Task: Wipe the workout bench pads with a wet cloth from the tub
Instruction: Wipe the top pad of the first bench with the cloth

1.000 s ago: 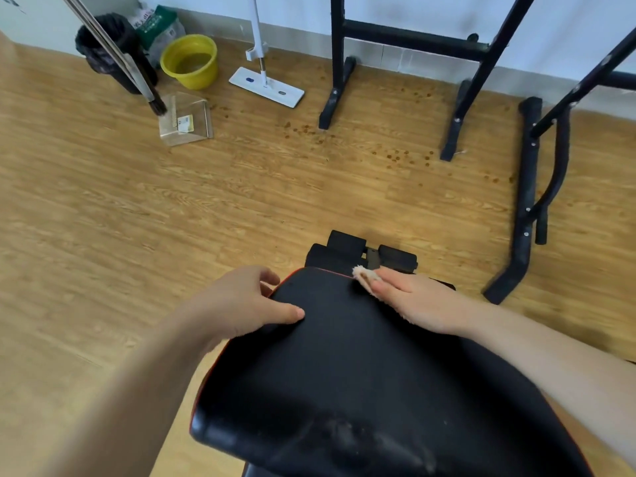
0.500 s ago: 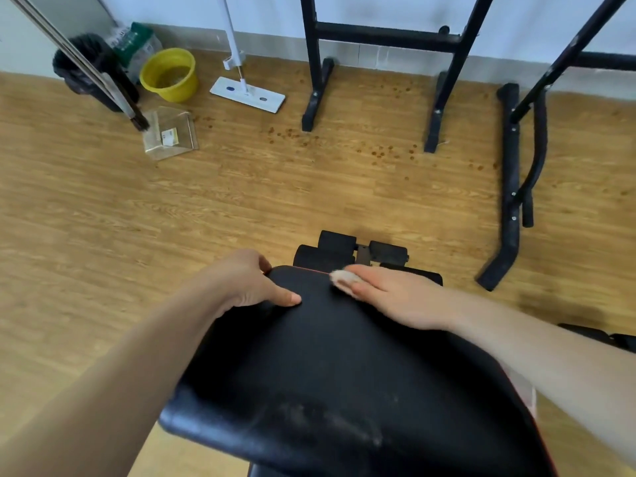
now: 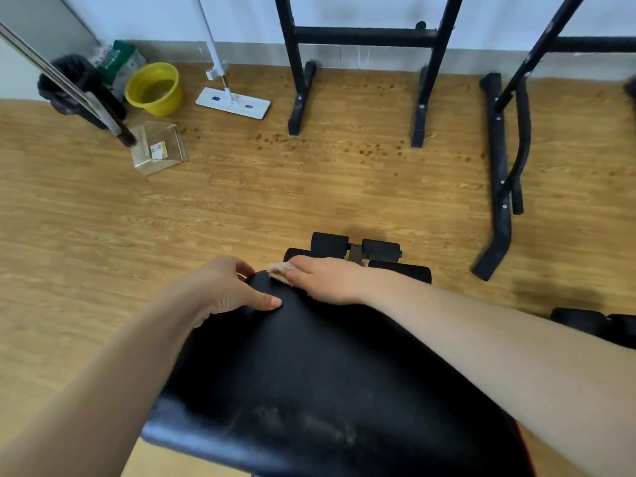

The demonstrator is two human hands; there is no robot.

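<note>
The black bench pad fills the lower middle of the head view, with dull smears near its front edge. My right hand lies flat on the pad's far end, pressing a small beige cloth whose edge sticks out past the fingertips. My left hand grips the pad's far left edge, thumb on top, fingers curled over the side. The yellow tub with water stands on the floor far to the back left.
Black foam rollers sit just beyond the pad. A flat white mop, a clear plastic box and a black bin are at the back left. Black rack legs stand at the back and right on the wooden floor.
My right hand with the cloth has slid left along the pad's far edge, closer to my left hand. The camera has tilted up, showing more of the wall.
</note>
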